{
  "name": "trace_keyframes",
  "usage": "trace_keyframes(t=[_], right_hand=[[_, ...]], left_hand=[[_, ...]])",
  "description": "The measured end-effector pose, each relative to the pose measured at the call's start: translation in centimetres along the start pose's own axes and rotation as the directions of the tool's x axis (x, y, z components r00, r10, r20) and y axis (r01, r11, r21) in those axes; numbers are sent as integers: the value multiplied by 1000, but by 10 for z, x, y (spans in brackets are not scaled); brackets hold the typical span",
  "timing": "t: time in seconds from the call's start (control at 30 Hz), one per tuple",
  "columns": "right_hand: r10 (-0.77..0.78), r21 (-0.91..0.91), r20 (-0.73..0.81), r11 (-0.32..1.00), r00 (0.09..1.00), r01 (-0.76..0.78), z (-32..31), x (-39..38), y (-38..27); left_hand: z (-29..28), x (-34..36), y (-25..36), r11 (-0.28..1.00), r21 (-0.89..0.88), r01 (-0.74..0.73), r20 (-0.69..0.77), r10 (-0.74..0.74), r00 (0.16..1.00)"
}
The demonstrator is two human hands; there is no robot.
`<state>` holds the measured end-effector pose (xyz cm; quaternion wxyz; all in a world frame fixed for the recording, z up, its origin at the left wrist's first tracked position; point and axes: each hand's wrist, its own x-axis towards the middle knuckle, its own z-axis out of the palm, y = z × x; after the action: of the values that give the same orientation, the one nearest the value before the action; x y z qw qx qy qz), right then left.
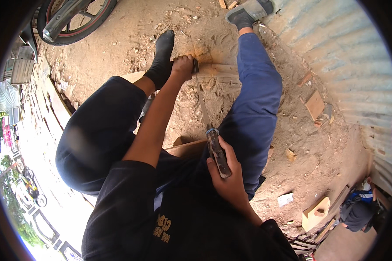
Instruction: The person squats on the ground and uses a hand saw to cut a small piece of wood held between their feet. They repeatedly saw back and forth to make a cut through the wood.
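Note:
My right hand (228, 176) is wrapped round the dark, worn handle of a long-bladed hand tool (201, 98), with a light blue band where the blade starts. The narrow blade points away from me, seen nearly edge-on, so I cannot make out teeth. Its far end lies beside my left hand (183, 68), whose fingers are curled closed next to a small dark piece (195, 66). What those fingers grip is hidden. Under this spot a wooden board (222, 71) lies across the ground. My dark-socked left foot (163, 54) rests just left of that hand.
A motorcycle wheel (80, 21) stands at the far left. Corrugated metal sheeting (344, 56) runs along the right. Wood offcuts (315, 105) and a light wooden piece (315, 214) lie on the dirt at right. Another person (358, 213) is at the lower right.

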<state>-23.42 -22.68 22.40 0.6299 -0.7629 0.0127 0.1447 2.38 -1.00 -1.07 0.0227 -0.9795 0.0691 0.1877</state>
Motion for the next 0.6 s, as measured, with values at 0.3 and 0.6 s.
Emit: trace_keyframes(t=[0.3,0.6], right_hand=[[163,25,24,986,986,-164,3,9,-12],[165,-156,15,975,986,-160,-9,-6,-27]], left_hand=[[10,6,-19,986,-98,-135,-78,128,989],[11,3,-16,986,-152,-69,-79,58,995]])
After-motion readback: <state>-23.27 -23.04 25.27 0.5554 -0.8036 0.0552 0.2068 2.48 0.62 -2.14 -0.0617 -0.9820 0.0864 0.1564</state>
